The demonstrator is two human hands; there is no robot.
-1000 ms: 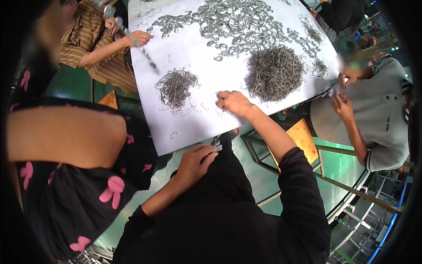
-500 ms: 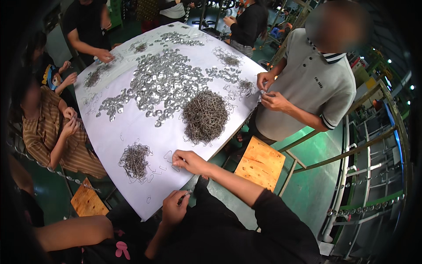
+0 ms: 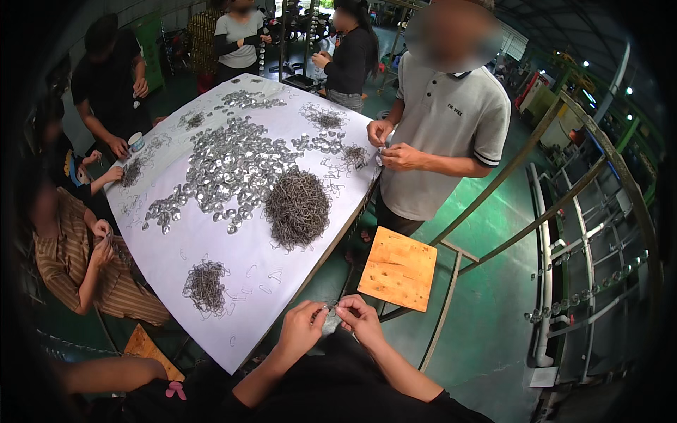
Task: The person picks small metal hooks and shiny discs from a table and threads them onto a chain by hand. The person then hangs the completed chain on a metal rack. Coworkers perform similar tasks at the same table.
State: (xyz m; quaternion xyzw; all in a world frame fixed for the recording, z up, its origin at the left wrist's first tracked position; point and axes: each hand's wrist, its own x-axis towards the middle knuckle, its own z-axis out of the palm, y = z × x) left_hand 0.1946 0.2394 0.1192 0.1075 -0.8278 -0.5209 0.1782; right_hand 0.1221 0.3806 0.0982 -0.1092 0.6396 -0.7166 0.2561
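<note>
My left hand (image 3: 301,330) and my right hand (image 3: 360,321) meet in front of my body, just off the table's near corner. Between the left fingertips is a small shiny metal piece (image 3: 326,308). My right thumb and finger pinch a thin wire hook (image 3: 335,306) against it; the fingers cover most of both. On the white-covered table (image 3: 233,338), the nearest heap of wire hooks (image 3: 205,287) has a few loose hooks (image 3: 265,288) beside it. Farther up lie a large dense heap of wire hooks (image 3: 297,210) and a wide spread of shiny metal pieces (image 3: 233,166).
A wooden stool (image 3: 397,269) stands right of the table. Across its right edge a person in a grey shirt (image 3: 451,127) handles small parts. Several others work along the left and far sides, one with a white cup (image 3: 136,142). A metal frame (image 3: 522,169) rises at right.
My right hand has left the loose hooks on the table and come back to my left hand. Both hands now work together. The view has shifted too.
</note>
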